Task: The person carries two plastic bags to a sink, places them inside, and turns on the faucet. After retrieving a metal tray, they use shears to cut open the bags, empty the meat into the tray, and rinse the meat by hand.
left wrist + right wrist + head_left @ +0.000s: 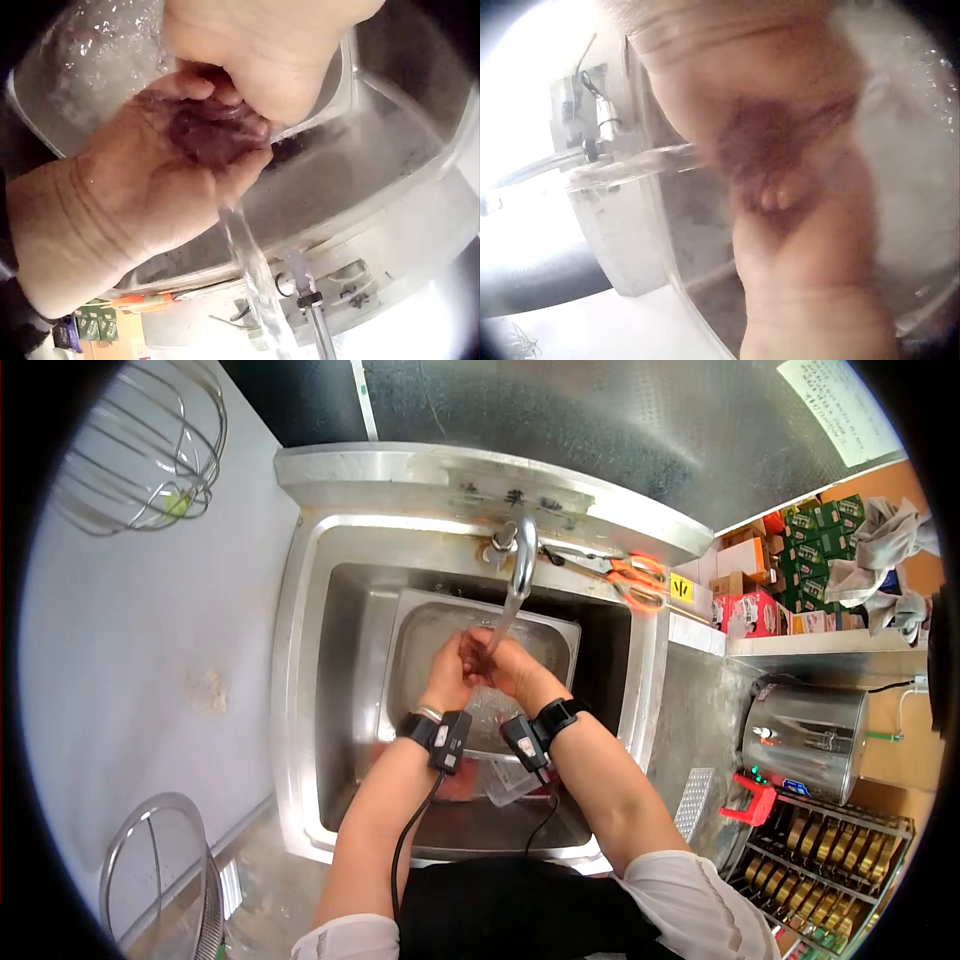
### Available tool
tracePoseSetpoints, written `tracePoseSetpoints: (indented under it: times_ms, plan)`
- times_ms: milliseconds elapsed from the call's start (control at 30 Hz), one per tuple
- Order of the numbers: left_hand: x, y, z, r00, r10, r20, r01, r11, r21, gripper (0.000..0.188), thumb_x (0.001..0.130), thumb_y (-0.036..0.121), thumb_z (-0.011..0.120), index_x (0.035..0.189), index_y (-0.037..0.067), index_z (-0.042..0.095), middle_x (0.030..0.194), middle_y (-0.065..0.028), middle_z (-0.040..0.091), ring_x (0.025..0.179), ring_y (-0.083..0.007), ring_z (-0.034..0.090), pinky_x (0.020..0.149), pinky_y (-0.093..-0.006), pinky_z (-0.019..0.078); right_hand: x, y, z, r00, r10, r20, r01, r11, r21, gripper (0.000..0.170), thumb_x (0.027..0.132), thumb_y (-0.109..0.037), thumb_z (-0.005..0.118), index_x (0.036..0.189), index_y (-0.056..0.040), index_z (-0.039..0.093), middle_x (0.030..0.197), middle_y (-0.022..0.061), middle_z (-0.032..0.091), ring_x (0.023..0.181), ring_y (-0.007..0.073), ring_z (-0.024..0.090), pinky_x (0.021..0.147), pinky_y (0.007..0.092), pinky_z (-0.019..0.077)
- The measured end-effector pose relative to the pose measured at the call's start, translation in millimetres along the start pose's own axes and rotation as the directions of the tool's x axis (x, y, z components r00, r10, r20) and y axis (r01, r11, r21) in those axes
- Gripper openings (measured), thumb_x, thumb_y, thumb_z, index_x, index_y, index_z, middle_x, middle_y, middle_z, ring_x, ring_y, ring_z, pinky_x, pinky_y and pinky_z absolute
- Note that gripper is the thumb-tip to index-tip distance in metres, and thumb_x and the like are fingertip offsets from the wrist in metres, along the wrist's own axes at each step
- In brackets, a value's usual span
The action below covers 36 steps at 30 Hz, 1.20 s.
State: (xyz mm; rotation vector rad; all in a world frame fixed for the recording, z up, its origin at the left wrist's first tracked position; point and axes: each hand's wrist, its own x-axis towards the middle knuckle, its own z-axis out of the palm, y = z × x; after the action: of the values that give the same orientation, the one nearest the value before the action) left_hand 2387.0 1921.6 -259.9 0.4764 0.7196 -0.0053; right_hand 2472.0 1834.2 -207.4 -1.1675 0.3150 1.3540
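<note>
My left hand and right hand meet under the running tap, above a rectangular metal pan holding water. In the left wrist view the water stream falls onto the cupped right hand, whose fingers curl inward. The left hand presses against it from above, its fingers mostly hidden. A dark reddish-purple patch shows between the palms; I cannot tell whether it is something held or shadow. The right wrist view is blurred, with both hands pressed together around the same dark patch.
The pan stands in a deep steel sink. A clear plastic container lies below the pan's near edge. Orange-handled scissors rest on the back ledge. A large wire whisk and a round strainer are at left, boxes at right.
</note>
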Motion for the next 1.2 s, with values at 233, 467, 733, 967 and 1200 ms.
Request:
tracePoseSetpoints:
  times_ms: [233,467,733,967,1200]
  plan:
    - [-15.8,-26.9,-13.4,0.999,-0.043,0.018,0.046,0.957,-0.287,0.039,0.097,0.035,0.042,0.112,0.004,0.06,0.108,-0.0105,0.064,0.102,-0.0262,0.059,0.092,-0.0398,0.045,-12.5,62.7,6.3,0.653,-0.681,0.33,0.317,-0.15,-0.936,0.028,0.079,-0.008,0.06,0.107,-0.0066,0.06,0.102,0.0174,0.062,0.09,0.032,0.061,0.078,0.0404,0.052]
    - [-28.8,-35.7,-53.5,0.974,-0.175,-0.147,0.111,0.923,-0.368,0.026,0.095,0.032,0.048,0.085,0.011,0.058,0.085,-0.0048,0.06,0.075,-0.0193,0.056,0.065,-0.0311,0.0472,-100.6,53.4,-13.7,0.672,-0.692,0.264,0.306,-0.066,-0.95,0.035,0.076,-0.003,0.06,0.111,-0.0057,0.059,0.111,0.0178,0.059,0.098,0.0386,0.058,0.082,0.0422,0.0504]
    - [-50.8,12.2,-48.7,0.973,-0.189,-0.133,0.116,0.898,-0.425,0.026,0.091,0.03,0.057,0.074,0.013,0.049,0.072,-0.0038,0.053,0.063,-0.0189,0.05,0.05,-0.0275,0.0399,-49.6,88.1,-68.6,0.959,-0.282,-0.03,-0.069,-0.128,-0.989,0.034,0.078,-0.017,0.066,0.109,-0.0041,0.063,0.11,0.0227,0.061,0.099,0.0364,0.062,0.084,0.0443,0.0511]
    - [-64.8,3.1,-64.8,0.957,-0.21,-0.201,0.115,0.909,-0.4,0.024,0.091,0.03,0.059,0.077,0.013,0.051,0.073,-0.005,0.055,0.063,-0.0195,0.052,0.049,-0.0282,0.0407,-1.3,127.8,-113.4,0.972,-0.23,0.05,-0.01,-0.255,-0.967,0.013,0.078,-0.011,0.061,0.084,-0.0053,0.071,0.087,0.0178,0.068,0.081,0.0358,0.066,0.071,0.0427,0.0531]
    - [-73.8,5.9,-59.4,0.949,-0.214,-0.233,0.115,0.919,-0.377,0.026,0.089,0.031,0.062,0.074,0.014,0.051,0.075,-0.0026,0.055,0.067,-0.0176,0.051,0.052,-0.0267,0.0415,-13.1,46.9,-56.6,0.721,-0.692,0.018,0.108,0.086,-0.99,0.021,0.078,-0.014,0.062,0.098,-0.0074,0.062,0.096,0.0203,0.064,0.084,0.0382,0.063,0.075,0.0448,0.051]
